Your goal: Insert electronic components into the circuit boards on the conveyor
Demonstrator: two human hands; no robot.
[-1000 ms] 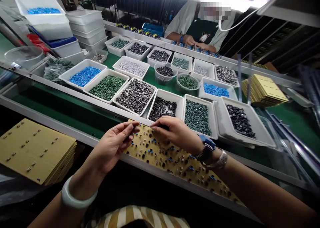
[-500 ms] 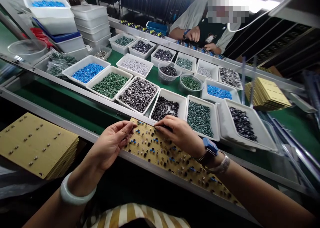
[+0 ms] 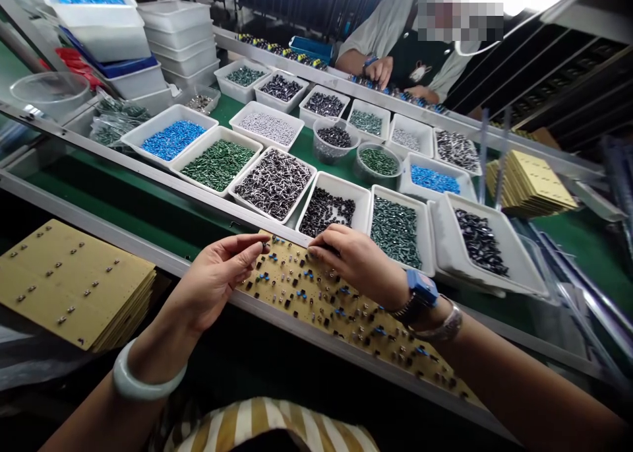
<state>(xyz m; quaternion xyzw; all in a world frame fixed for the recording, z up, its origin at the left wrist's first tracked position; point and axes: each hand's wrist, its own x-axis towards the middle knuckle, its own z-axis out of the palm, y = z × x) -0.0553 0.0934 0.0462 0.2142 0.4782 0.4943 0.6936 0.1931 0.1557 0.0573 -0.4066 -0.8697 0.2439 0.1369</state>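
A tan circuit board [image 3: 309,321] lies along the metal rail in front of me, set with many small black, blue and silver components. Over its far left corner, my left hand [image 3: 212,280] is closed in a pinch, with a tiny dark electronic component [image 3: 266,244] at the tips of thumb and index finger. My right hand [image 3: 359,264] rests low over the board's far edge, fingers drawn together and pointing left. What its fingertips hold, if anything, is hidden. Just beyond it stands a white tray of small black components [image 3: 326,211].
Several white trays of green parts [image 3: 217,165], blue parts [image 3: 173,140] and dark leaded parts [image 3: 271,185] line the bench. Stacked tan boards [image 3: 74,280] lie at left, more boards [image 3: 537,181] at right. Across the rail, a co-worker's hands [image 3: 380,72] handle parts.
My left thumb and index finger have straightened, and the dark component now shows at their tips. My right hand has shifted slightly right. The camera view has moved a little.
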